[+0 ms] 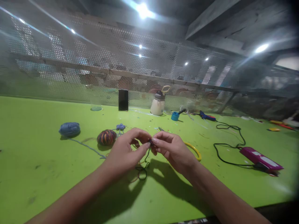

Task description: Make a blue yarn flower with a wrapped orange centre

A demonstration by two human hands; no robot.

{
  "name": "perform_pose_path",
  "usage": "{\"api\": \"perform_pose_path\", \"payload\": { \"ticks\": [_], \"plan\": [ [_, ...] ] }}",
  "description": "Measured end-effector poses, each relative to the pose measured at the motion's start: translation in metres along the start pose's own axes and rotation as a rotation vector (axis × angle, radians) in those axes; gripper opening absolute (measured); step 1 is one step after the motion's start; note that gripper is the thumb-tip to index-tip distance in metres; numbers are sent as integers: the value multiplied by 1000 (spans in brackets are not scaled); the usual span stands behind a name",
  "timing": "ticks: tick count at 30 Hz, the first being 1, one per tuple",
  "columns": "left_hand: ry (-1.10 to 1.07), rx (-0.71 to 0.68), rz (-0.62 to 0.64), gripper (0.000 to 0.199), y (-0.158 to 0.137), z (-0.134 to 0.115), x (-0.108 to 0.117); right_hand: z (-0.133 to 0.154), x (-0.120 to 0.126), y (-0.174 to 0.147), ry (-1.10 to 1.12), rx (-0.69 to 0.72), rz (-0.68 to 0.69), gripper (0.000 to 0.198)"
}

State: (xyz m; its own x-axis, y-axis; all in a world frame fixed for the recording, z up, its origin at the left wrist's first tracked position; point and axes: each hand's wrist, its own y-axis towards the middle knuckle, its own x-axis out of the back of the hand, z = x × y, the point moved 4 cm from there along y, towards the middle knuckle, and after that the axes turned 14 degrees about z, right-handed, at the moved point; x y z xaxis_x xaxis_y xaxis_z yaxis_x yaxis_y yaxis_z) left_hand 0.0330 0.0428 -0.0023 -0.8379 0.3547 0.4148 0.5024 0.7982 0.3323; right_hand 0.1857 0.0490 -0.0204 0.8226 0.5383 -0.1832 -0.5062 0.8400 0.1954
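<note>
My left hand [130,147] and my right hand [173,149] meet above the middle of the green table [177,199]. The thumb and fingers of each are pinched together on a small dark piece of yarn [149,142]. From it a dark strand hangs down and loops [143,171] near the tabletop. Fingers hide most of the held piece. Left of my hands lie a multicoloured yarn ball [106,137] and a small blue crocheted flower [121,127]. A curved yellow handle [195,151] shows behind my right hand; the rest of it is covered.
Farther left rests a blue yarn ball [69,128], its strand trailing toward my left wrist. A phone [123,100], a bottle [158,104] and a blue round holder [175,116] stand at the back. Rightward are a blue glue gun [207,116], its black cord and a magenta power strip [261,158].
</note>
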Motion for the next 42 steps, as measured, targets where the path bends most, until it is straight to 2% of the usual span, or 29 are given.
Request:
{"api": "perform_pose_path", "payload": {
  "ticks": [4, 9, 18, 22, 26, 30, 33, 35, 39, 42],
  "plan": [
    [147, -75, -42, 11, 0, 1, -1, 0, -3, -1, 14, 0, 9, 14],
    [171, -160, -18, 11, -2, 0, -2, -1, -4, -2, 62, -3, -7, 16],
    [250, -186, -22, 14, -2, -1, -4, -5, -6, -2, -27, 9, -25, 26],
    [243, -122, -29, 17, 1, 11, -7, -15, -5, 1, -34, -3, -40, 33],
    [265, -79, -115, 17, 2, 23, -6, -26, -3, 6, -78, -50, -67, 43],
    [213, -36, -40, 17, 4, 35, -8, -33, -1, 12, -126, -82, 3, 50],
    [137, -2, -85, 21, 5, 45, -6, -36, 3, 16, -121, -102, -12, 57],
    [115, 9, -95, 23, 6, 50, -7, -36, 4, 16, -126, -121, -31, 53],
    [145, -12, -152, 21, 6, 50, -6, -30, -1, 13, -93, -107, -72, 33],
    [251, -55, -207, 20, 4, 42, 0, -27, -4, 9, 41, -119, -100, 33]
  ]
}}
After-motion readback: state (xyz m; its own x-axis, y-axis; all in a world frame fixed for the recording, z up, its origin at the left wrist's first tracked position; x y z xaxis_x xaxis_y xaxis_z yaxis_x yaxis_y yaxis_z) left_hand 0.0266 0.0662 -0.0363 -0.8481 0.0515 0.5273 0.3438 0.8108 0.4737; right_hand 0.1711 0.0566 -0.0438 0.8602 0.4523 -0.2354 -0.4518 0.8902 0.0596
